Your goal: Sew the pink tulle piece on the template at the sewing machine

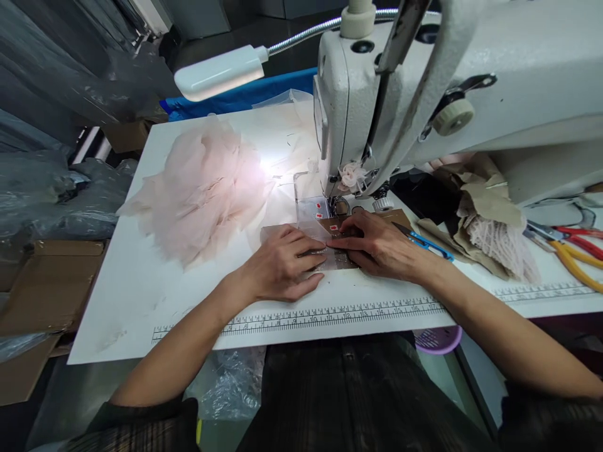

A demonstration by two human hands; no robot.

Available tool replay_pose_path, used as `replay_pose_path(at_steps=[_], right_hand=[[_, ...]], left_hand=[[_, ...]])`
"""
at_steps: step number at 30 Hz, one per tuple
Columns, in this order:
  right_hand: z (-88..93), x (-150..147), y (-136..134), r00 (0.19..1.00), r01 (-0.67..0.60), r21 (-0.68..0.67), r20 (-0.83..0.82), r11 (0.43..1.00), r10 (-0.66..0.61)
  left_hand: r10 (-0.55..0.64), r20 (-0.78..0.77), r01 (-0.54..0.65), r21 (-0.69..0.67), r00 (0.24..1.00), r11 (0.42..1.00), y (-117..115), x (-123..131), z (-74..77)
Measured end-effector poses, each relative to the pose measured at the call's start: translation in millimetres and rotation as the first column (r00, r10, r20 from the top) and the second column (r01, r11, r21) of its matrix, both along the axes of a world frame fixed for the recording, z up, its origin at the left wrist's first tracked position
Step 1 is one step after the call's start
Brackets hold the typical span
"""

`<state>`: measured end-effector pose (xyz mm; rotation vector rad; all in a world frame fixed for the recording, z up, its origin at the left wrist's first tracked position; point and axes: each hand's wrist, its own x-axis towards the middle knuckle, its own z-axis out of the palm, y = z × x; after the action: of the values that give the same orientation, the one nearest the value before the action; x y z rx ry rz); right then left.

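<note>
The grip of the left hand [285,267] was flat, with fingers lightly spread on a thin translucent piece [272,234]; the fingers of the right hand [379,246] were bent over its other part, but whether they pinched it I could not tell. The piece lay on the table [122,301], just before the sewing machine [346,125]. I judged it light, flexible and rather slippery, best held by flat fingertips near its edges. Its long axis ran left to right, roughly along the printed ruler [348,312], the left end toward the pink fabric [202,188].
</note>
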<state>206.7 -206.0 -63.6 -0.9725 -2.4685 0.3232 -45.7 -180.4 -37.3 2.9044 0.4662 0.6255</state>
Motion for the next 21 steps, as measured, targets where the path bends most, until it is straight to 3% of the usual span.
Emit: replay_pose_path(at_steps=[2, 6, 12, 15, 21], right_hand=[[-0.6, 0.6, 1.2, 1.0, -0.011, -0.017, -0.027, 1.0, 0.011], [-1.7, 0.7, 2.1, 0.998, -0.01, -0.029, -0.069, 1.0, 0.008], [-7.0, -0.8, 0.6, 0.994, -0.001, 0.017, -0.108, 1.0, 0.003], [-8.4, -1.1, 0.0, 0.995, 0.002, 0.023, -0.096, 1.0, 0.0], [-4.9, -2.6, -2.4, 0.997, 0.016, 0.043, -0.082, 0.999, -0.012]], left_hand=[[0.08, 0.121, -0.07, -0.084, 0.989, 0.994, 7.2, -5.9, 8.1], [0.336, 0.339, -0.284, -0.194, 0.879, 0.939, 13.5, -11.6, 19.1], [0.098, 0.175, -0.045, -0.285, 0.98, 0.958, 6.5, -1.5, 12.7], [0.034, 0.084, -0.017, -0.196, 0.996, 0.981, 16.1, 2.6, 6.9], [0.17, -0.114, -0.157, 0.114, 0.979, 0.981, 33.6, 7.0, -2.1]])
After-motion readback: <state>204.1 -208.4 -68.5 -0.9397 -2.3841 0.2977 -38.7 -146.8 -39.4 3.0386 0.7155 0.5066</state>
